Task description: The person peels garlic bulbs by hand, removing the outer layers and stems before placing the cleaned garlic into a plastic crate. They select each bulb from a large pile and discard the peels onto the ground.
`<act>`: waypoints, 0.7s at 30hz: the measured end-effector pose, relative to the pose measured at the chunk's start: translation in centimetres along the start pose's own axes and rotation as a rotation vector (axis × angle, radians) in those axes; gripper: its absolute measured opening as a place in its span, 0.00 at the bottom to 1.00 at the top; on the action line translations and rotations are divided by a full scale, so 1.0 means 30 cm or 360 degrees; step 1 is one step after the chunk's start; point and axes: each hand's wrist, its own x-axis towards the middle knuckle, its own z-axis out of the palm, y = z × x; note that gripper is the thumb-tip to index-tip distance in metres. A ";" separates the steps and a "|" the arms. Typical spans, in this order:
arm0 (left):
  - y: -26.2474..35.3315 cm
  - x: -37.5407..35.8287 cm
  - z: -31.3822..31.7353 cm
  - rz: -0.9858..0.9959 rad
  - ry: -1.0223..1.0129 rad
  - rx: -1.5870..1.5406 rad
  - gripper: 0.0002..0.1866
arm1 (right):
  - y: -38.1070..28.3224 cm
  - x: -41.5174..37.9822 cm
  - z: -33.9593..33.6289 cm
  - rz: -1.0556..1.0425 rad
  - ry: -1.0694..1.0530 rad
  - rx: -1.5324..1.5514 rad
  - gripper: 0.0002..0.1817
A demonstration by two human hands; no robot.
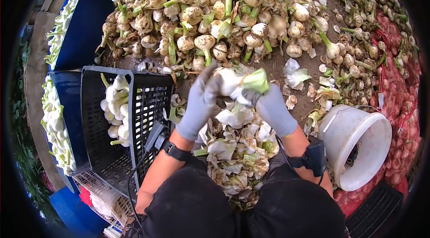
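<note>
Garlic bulb (229, 82) with a green stem hangs over the heap of peelings (237, 159), the gloved right hand's (272, 107) grip closed on it near the stem, while the left hand (200, 99) is at its other side, fingers too blurred for me to tell whether that grip is closed. Cleaned bulbs sit in the black crate (130, 117) near the left forearm and fill the blue bins (80, 36) beyond; the tilted white bucket (333, 126) contains something dark, and bare soil (309, 65) opens between bulb piles.
</note>
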 end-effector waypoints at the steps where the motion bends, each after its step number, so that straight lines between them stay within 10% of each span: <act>1: -0.007 0.019 -0.013 0.0054 0.0152 0.0004 0.25 | 0.008 -0.039 0.019 0.0108 -0.0162 0.0402 0.12; 2: 0.009 0.032 0.007 0.0153 0.0268 0.0160 0.17 | 0.003 -0.070 0.039 0.0215 -0.0328 0.0801 0.13; 3: 0.004 0.038 -0.012 0.0066 0.0269 0.0424 0.12 | -0.039 -0.096 0.051 -0.0151 -0.0302 -0.0007 0.13; 5: 0.022 0.016 0.006 0.0396 0.0115 0.0721 0.15 | -0.045 -0.062 0.008 0.0153 -0.0245 0.0000 0.13; 6: 0.067 0.015 0.012 0.0946 -0.0131 0.1137 0.17 | -0.042 -0.063 0.008 0.0150 -0.0236 0.0002 0.13; 8: 0.110 -0.015 0.062 0.0301 -0.0267 0.0623 0.18 | -0.032 -0.062 0.011 -0.0358 -0.0390 -0.0092 0.12; 11: 0.124 -0.022 0.042 -0.0326 -0.0215 -0.0050 0.16 | -0.009 -0.085 -0.014 0.0162 -0.0604 0.0749 0.13; 13: 0.091 -0.028 0.028 -0.0157 -0.0160 -0.0301 0.14 | -0.051 -0.060 -0.072 -0.0087 -0.0286 -0.0509 0.12; 16: 0.142 -0.051 0.005 -0.0395 -0.0253 -0.0497 0.19 | 0.024 0.008 -0.145 0.0259 0.0318 -0.1113 0.13; 19: 0.125 -0.043 -0.029 0.0185 -0.0418 -0.0355 0.23 | 0.052 -0.037 -0.112 0.0237 -0.0047 -0.1753 0.12; 21: 0.151 -0.035 -0.052 0.0165 0.0138 -0.0690 0.22 | 0.054 -0.083 -0.037 0.0124 -0.0701 -0.2031 0.10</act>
